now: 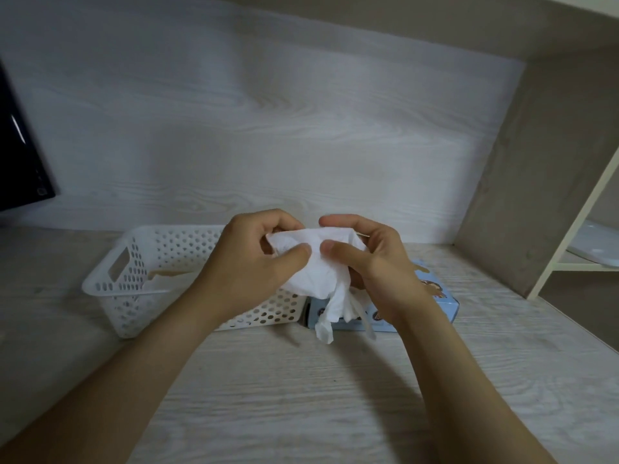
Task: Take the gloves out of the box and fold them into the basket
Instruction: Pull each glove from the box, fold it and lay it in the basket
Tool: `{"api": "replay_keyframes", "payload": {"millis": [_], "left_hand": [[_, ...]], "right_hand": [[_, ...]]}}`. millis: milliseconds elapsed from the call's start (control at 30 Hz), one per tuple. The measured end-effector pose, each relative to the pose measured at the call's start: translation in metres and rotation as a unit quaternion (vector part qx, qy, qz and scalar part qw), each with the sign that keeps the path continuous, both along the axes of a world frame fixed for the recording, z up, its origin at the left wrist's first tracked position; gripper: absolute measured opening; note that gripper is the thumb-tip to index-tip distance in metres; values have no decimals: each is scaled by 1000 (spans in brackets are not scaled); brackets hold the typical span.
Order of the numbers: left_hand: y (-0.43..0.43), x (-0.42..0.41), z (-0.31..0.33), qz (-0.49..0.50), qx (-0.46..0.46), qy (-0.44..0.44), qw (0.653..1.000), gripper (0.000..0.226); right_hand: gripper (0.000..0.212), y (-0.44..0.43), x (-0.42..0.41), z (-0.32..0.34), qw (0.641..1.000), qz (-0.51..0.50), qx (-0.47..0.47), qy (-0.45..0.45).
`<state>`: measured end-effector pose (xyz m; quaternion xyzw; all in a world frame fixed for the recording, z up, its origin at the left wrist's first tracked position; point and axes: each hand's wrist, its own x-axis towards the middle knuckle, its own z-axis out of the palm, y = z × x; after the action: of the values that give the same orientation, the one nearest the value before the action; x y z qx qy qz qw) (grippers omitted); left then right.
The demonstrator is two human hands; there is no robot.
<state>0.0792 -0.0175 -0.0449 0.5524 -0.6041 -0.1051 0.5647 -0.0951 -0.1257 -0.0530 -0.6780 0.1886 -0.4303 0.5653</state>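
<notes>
Glove [313, 262], white, pinched by left hand [254, 259] and right hand [365, 266].
Beneath them: basket [134, 283] touching box [435, 306], near the table's [301, 396] rear edge.

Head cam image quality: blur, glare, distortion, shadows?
Head view: dim, even light; wide-angle skews the shelf panel; glare streak on the dark screen far left; soft arm shadows on the desk; glove, left hand and right hand reasonably sharp.

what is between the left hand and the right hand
A white glove, seen in the head view; the left hand and the right hand each pinch its upper part, and the rest hangs down.
</notes>
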Motion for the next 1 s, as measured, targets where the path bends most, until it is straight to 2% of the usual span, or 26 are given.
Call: {"api": "replay_keyframes", "payload": {"millis": [100,233,400,467,567,700,767,867,900,1000], "left_hand": [[-1,8,3,-17,10,67,998,18],[-3,14,2,5,3,126,992,18],[-5,17,1,40,-21,136,990,14],[-7,18,0,64,-33,134,988,12],[-8,19,0,74,-50,126,988,12],[-10,21,-1,79,-66,105,989,10],[-11,23,-2,93,-68,99,988,10],[-12,28,-2,125,-61,101,985,10],[-13,31,-2,131,-51,112,984,9],[-15,44,0,122,-9,185,975,9]], "right_hand": [[8,-2,2,-2,999,-23,-20,25],[15,-1,4,-2,1000,-8,-5,23],[21,-4,1,-5,993,49,-8,106],[32,-6,1,-7,990,56,-7,131],[37,-5,5,-7,991,66,2,114],[28,-5,6,-5,993,71,32,93],[17,-1,5,-3,992,53,37,105],[31,-4,6,-4,992,-14,21,125],[32,-4,7,-4,992,-32,18,125],[18,-4,10,-1,991,-58,14,119]]}}
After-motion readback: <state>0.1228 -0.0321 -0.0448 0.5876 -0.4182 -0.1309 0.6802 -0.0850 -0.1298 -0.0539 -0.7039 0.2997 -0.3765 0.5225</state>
